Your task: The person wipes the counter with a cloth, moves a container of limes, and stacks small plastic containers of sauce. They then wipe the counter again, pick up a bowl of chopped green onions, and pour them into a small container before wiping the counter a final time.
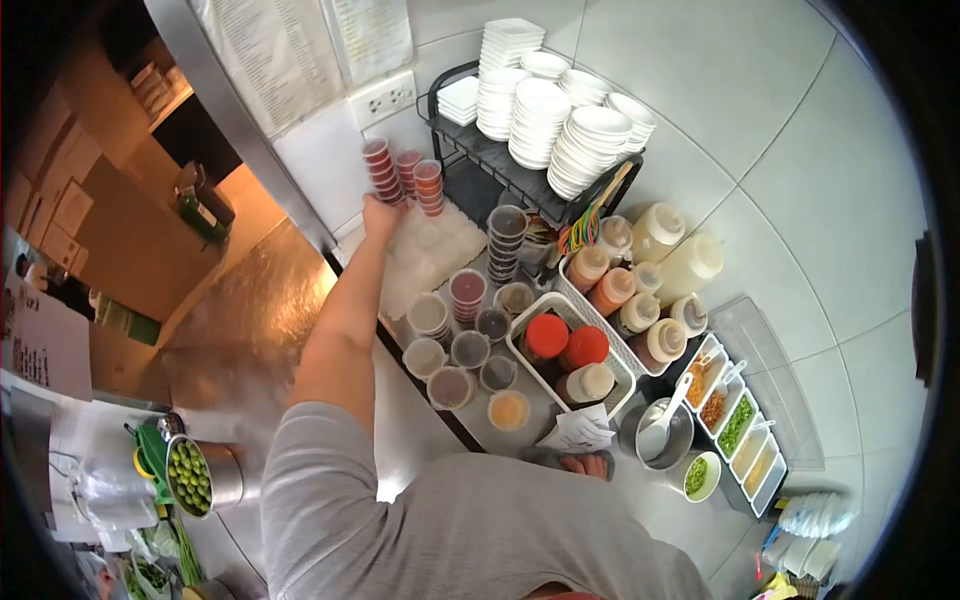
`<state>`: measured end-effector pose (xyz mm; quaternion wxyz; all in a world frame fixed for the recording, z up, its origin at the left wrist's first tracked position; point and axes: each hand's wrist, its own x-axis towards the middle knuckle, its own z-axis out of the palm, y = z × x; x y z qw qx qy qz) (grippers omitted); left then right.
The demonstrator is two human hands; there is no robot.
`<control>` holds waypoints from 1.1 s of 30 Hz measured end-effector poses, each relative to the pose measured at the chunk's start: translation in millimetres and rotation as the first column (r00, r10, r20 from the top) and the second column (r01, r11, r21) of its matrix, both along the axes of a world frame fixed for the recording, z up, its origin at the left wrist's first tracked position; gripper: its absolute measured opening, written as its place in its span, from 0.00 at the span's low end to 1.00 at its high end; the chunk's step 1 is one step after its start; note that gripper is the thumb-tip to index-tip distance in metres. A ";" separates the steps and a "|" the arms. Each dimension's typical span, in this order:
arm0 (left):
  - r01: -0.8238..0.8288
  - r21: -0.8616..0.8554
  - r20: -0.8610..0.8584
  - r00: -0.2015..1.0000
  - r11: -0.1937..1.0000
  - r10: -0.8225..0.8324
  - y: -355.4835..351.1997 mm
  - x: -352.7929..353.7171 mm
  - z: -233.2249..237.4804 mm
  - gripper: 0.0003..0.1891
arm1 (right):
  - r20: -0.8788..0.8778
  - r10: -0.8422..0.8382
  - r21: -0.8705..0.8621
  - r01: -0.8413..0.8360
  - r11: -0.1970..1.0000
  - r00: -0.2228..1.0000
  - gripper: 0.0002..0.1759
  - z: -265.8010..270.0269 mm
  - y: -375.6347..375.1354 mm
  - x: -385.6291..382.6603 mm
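My left arm is stretched to the far left of the counter. There my left hand (pixel 384 213) is closed around the lower part of a tall stack of lidded red sauce cups (pixel 380 165). Two shorter stacks of red cups (pixel 429 185) stand just right of it. Below the hand lies a pale, bumpy tray or sheet (pixel 432 250). At the counter's near edge, my right hand (pixel 588 465) shows only its fingers, which lie on the surface with nothing visible in them. Paper slips (pixel 580 430) and a dark grey cloth (pixel 545 457) are beside those fingers.
Several lidded cups (pixel 470 350) stand mid-counter. Baskets hold red-capped jars (pixel 546 336) and squeeze bottles (pixel 612 290). White bowls (pixel 541 120) fill a black rack. At right are a metal pot (pixel 660 440), a cup of chopped greens (pixel 697 478) and topping containers (pixel 737 424).
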<state>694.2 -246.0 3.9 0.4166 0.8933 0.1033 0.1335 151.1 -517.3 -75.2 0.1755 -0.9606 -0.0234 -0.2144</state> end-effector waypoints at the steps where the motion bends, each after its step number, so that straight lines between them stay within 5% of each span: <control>1: -0.015 -0.009 0.005 1.000 1.000 0.015 -4.0 1.1 -0.8 0.36 | 0.002 -0.006 0.017 0.006 1.000 1.000 0.16 -0.9 0.9 -0.5; 7: -0.031 0.021 -0.030 0.999 0.999 0.032 -3.9 12.5 -0.9 0.34 | -0.052 0.022 0.042 -0.020 0.999 0.998 0.15 -5.2 -3.6 -6.9; 16: 0.269 -0.252 0.081 0.963 0.930 -0.256 28.6 43.8 -32.4 0.35 | -0.141 0.020 0.039 -0.015 0.999 0.990 0.16 -3.5 -2.1 -8.7; 19: 0.230 -0.394 -0.022 0.965 0.890 -0.260 26.7 50.1 -27.3 0.31 | -0.140 0.017 0.007 -0.017 1.000 0.990 0.16 -11.7 -5.6 -9.1; 22: 0.176 -0.285 -0.113 0.970 0.942 -0.216 22.0 39.3 -7.1 0.26 | -0.154 0.024 -0.003 -0.024 1.000 0.988 0.15 -11.2 -8.4 -11.3; 28: 0.205 -0.410 -0.034 0.970 0.889 -0.240 26.0 28.0 -4.0 0.20 | -0.115 -0.008 -0.004 0.007 1.000 0.993 0.16 -3.2 -1.9 -7.7; 33: 0.491 -0.450 -0.050 0.820 0.746 -0.570 23.0 -22.8 25.6 0.17 | -0.094 -0.005 0.002 0.005 1.000 0.996 0.15 -11.6 -3.4 -8.7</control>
